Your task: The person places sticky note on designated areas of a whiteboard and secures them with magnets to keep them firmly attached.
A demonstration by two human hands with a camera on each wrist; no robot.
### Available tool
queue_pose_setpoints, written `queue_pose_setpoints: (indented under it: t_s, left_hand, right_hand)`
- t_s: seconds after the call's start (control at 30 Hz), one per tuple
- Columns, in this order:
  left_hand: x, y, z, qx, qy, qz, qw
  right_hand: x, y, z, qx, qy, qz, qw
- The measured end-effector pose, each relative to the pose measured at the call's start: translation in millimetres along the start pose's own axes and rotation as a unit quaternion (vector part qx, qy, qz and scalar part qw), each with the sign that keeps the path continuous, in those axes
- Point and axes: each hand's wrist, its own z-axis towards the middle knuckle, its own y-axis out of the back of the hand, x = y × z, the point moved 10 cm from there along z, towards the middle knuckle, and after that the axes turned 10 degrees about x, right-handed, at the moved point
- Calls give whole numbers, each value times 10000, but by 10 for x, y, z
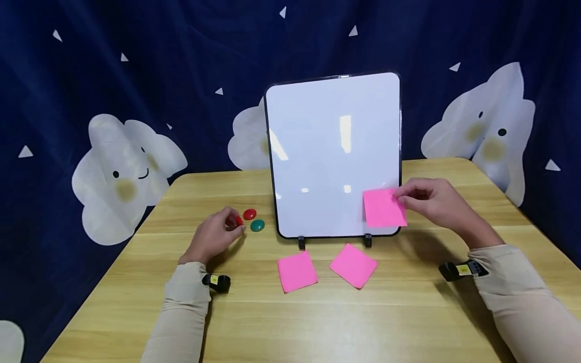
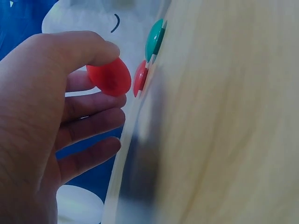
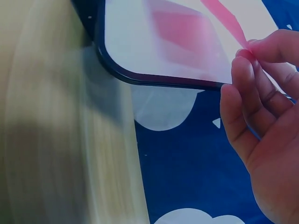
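Between thumb and fingers my left hand [image 1: 214, 234] pinches a round red magnet [image 2: 111, 77], lifted just off the table. Beside it lie another red magnet [image 1: 249, 214] and a green magnet [image 1: 257, 225]. My right hand [image 1: 433, 201] pinches a pink sticky note [image 1: 384, 208] by its right edge, in front of the lower right corner of the whiteboard [image 1: 317, 151]. In the right wrist view this note [image 3: 229, 21] stands apart from the board's surface, which mirrors it. Two more pink notes, a left one [image 1: 297, 271] and a right one [image 1: 353, 265], lie before the board.
The whiteboard stands upright on small black feet [image 1: 368, 240] upon a wooden table [image 1: 290, 322]. Behind the table hangs a dark blue curtain [image 1: 181, 45] with white clouds and triangles. Each wrist carries a small black camera, the left camera [image 1: 218, 282] and the right camera [image 1: 460, 270].
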Motion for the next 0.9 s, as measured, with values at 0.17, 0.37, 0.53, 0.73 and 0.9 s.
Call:
queue_pose_setpoints:
  t_s: [0.17, 0.37, 0.53, 0.73, 0.9]
  left_hand:
    - [1, 7, -7, -22, 28, 47, 10000]
    - [-20, 15, 1, 22, 61, -28, 10000]
    - [-21, 5, 12, 56, 81, -50, 9999]
    - [-29, -12, 24, 79, 69, -57, 9999]
    - [-27, -8, 18, 77, 42, -110, 9999]
  right_hand:
    - [13, 47, 44, -265, -124, 84, 9995]
    - [22, 85, 97, -432, 6, 86, 9990]
    - [30, 135, 141, -572, 48, 12, 9983]
    - [135, 232, 176, -982, 165, 53, 9950]
    - [194, 250, 223, -1207, 312, 212, 9920]
